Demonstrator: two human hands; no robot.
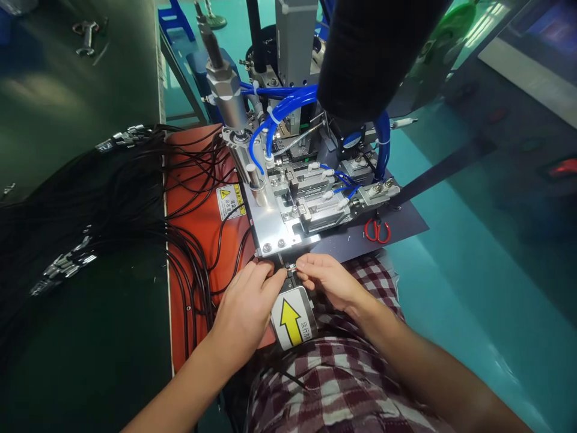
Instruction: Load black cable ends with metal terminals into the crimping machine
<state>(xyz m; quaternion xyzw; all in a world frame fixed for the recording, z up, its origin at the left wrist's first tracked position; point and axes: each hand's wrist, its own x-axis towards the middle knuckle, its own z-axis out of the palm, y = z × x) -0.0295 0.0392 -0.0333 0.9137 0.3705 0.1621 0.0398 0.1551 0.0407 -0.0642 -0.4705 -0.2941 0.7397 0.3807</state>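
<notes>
Low in front of the machine (274,225), both my hands meet at its near edge. My right hand (331,279) comes from the right, thumb and forefinger pinched on a small shiny metal connector (292,269). From the left, my left hand (250,297) lies bent against the machine's front, its thumb tip close to that connector. Its fingers are closed, and what they hold, if anything, is hidden under the metal plate. Just below the fingertips sits a white block with a yellow arrow label (291,319).
Black cables (193,270) run over an orange mat (198,192) to a dark table, where bundled metal connector ends (67,264) lie. Red-handled scissors (377,230) rest right of the machine. Blue air hoses (293,99) and a thick black tube (369,60) rise above it.
</notes>
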